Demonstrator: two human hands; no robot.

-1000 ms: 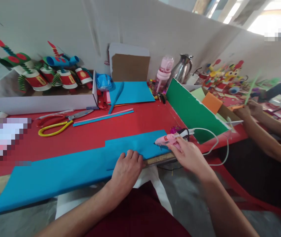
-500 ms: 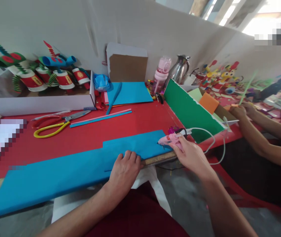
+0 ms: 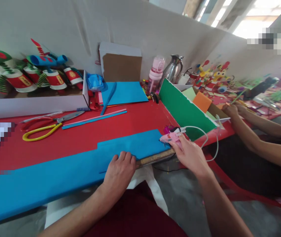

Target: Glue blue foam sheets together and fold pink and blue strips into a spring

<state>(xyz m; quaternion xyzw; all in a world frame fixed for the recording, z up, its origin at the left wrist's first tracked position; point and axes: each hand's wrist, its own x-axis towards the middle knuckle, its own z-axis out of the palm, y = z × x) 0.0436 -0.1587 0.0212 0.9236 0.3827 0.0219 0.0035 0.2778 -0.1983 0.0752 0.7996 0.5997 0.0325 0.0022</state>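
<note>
As the right hand grips a tapered glue gun, the left presses paper.

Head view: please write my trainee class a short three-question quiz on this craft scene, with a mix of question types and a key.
1. Which of the camera wearer's hands holds the pink glue gun?
2. True or false: the left hand rests on the blue sheeting.
3. Fill in the blank: the scissors have one yellow handle and one ____ handle.

Key:
1. The right hand.
2. True.
3. Red.
</note>
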